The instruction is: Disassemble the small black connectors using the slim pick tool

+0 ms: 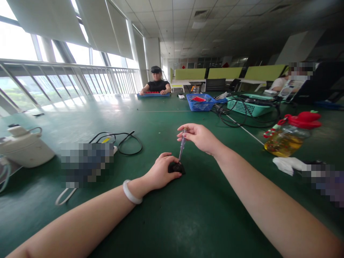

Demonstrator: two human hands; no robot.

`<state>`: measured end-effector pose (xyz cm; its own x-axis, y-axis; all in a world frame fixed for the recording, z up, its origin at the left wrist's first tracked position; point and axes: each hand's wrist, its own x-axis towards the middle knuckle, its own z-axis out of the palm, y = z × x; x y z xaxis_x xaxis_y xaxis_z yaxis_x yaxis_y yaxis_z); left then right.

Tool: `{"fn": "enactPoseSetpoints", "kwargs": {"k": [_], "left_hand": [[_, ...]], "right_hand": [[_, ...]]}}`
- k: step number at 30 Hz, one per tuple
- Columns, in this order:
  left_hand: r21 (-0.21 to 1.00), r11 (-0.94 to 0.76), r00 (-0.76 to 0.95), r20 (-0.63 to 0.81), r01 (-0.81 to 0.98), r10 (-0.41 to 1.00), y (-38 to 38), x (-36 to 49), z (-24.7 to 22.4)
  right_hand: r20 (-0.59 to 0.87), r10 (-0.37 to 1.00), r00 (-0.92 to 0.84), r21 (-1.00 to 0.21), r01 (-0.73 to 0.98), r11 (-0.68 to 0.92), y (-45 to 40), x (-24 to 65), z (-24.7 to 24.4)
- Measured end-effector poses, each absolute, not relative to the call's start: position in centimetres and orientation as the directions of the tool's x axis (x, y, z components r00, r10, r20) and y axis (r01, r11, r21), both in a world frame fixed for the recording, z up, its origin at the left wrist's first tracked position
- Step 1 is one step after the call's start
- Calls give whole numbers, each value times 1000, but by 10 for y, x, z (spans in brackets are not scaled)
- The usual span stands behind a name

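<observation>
On the green table [188, 215] lies a small black object [179, 168], its exact kind too small to make out. My left hand [161, 172] grips it from the left, thumb in front and fingers behind, and partly covers it. A pale bangle circles my left wrist. Above the object, my right hand [197, 136] pinches the clear handle of a screwdriver [182, 143]. The screwdriver stands nearly upright, leaning a little, with its shaft pointing down. Its tip meets the top of the black object.
A white jug [27, 147], a blurred item and a black cable [141, 145] lie to the left. On the right stands a red-lidded bottle [286, 139] beside white tissue [285, 165]. Blue basket [200, 104] and green basket [251, 109] hold cables. A person [157, 84] sits opposite.
</observation>
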<state>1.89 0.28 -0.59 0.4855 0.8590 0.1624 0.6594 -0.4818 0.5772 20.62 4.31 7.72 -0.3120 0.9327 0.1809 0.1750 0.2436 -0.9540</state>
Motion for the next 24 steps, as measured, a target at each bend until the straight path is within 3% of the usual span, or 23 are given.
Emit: {"fn": "enactPoseSetpoints", "kwargs": {"k": [10, 17, 24], "left_hand": [[551, -520, 509, 189, 652, 840, 1, 20, -4], [547, -526, 521, 181, 651, 834, 1, 20, -4], [543, -518, 515, 173, 661, 839, 0, 20, -3]], "right_hand": [[128, 959, -252, -990, -85, 110, 63, 211, 52], [77, 967, -243, -991, -124, 48, 66, 215, 50], [127, 971, -204, -987, -121, 104, 69, 217, 48]]}}
